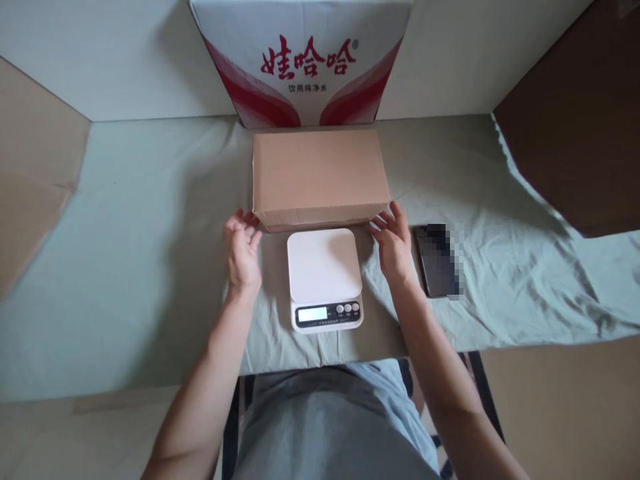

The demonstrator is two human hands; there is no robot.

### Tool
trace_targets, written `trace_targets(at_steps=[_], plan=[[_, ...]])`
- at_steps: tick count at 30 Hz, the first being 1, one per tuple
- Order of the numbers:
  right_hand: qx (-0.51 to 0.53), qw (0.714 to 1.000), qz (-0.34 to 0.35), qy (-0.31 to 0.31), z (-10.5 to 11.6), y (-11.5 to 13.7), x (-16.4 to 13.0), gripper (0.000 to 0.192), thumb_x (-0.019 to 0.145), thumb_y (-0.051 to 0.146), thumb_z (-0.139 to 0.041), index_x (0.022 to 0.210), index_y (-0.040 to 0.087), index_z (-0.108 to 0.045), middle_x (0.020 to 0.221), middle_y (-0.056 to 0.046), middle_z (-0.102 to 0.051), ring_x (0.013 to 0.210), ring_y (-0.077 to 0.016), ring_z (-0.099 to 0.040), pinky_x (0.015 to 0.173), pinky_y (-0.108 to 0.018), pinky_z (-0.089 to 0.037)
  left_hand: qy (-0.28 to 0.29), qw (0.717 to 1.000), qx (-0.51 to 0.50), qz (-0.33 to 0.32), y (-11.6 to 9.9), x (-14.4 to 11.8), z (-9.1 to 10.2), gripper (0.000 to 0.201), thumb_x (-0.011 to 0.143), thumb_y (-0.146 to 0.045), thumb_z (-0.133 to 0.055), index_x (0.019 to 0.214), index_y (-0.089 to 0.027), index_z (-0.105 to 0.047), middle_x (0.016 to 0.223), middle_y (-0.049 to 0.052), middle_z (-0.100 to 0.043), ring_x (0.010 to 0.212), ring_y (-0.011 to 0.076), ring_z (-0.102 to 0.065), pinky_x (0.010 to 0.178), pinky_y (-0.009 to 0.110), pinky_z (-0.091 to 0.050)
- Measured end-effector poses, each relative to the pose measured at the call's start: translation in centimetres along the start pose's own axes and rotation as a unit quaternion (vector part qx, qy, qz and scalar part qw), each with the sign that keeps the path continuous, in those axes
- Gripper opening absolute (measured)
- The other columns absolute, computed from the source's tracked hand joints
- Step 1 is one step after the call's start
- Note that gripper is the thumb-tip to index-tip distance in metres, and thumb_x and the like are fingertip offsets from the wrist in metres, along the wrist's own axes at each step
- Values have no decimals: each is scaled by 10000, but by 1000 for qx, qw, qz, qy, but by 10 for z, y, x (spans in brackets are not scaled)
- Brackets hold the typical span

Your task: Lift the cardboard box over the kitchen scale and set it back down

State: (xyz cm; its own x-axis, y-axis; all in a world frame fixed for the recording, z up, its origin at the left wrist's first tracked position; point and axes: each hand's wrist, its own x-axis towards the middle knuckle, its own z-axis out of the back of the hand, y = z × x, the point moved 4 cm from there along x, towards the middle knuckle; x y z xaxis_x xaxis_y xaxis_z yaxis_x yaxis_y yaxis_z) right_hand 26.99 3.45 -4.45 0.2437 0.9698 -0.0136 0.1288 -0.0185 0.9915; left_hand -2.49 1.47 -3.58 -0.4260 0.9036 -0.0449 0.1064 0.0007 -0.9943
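A plain brown cardboard box lies on the table behind a white digital kitchen scale. My left hand hovers at the box's near left corner, fingers apart, fingertips at or just short of its edge. At the near right corner my right hand does the same, fingertips touching or almost touching the cardboard. Neither hand holds anything. The scale's platform is bare and its display faces me.
A pale green cloth covers the table. A dark phone lies right of my right hand. A red-and-white printed carton stands against the wall behind the box. Brown cardboard sheets sit at the far left and far right.
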Motion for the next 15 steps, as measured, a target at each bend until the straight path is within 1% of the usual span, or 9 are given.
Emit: trace_targets(at_steps=[2,4,5,7,10,12,15], plan=[[1,1000,1,-5,3,-1,1,720,615,167,-520,1309,323,-404,1286,-52,-578,1111,-198,-601,938,-436,-497,1,1000,-8,5,-3,3,2,563,793,-488,-557,1287,-239,-454,1385,134,-513,1326,269,-492,1116,468,-386],[-12,1000,19,-8,1,2,1,747,602,151,-510,1319,330,-405,1316,-41,-570,1172,-207,-572,968,-436,-481,18,1000,-2,-7,-5,5,0,634,706,-334,-646,1302,-249,-446,1383,119,-522,1340,277,-477,1142,473,-348],[-18,999,31,-3,-2,5,1,750,595,147,-504,1316,329,-414,1331,-33,-565,1204,-213,-552,986,-439,-470,29,999,2,-17,-5,5,-3,679,666,-266,-658,1310,-258,-443,1392,109,-518,1355,277,-461,1153,474,-330],[-26,998,52,32,-11,11,1,694,589,148,-494,1263,312,-471,1303,-21,-586,1209,-223,-541,1002,-439,-463,53,998,18,-32,-4,4,-10,719,616,-169,-634,1305,-263,-454,1403,100,-514,1378,277,-431,1160,481,-316],[-29,993,68,92,-25,18,1,555,591,151,-490,1128,274,-557,1129,-15,-637,1083,-219,-581,968,-415,-481,80,995,54,-35,-4,1,-21,662,588,-87,-569,1234,-219,-505,1330,113,-565,1331,274,-480,1143,488,-346],[-33,992,77,96,-28,24,1,517,610,158,-503,1112,269,-562,1078,-12,-632,1045,-212,-582,961,-402,-481,91,993,64,-44,-10,-3,-25,626,596,-66,-543,1206,-205,-519,1259,106,-600,1274,258,-529,1129,469,-376],[-52,991,97,75,-23,38,-5,476,678,213,-562,1148,285,-544,1123,-20,-611,1082,-215,-568,978,-400,-472,105,989,62,-83,-32,-13,-26,630,625,-49,-542,1228,-230,-513,1225,80,-611,1259,241,-537,1113,430,-405]])
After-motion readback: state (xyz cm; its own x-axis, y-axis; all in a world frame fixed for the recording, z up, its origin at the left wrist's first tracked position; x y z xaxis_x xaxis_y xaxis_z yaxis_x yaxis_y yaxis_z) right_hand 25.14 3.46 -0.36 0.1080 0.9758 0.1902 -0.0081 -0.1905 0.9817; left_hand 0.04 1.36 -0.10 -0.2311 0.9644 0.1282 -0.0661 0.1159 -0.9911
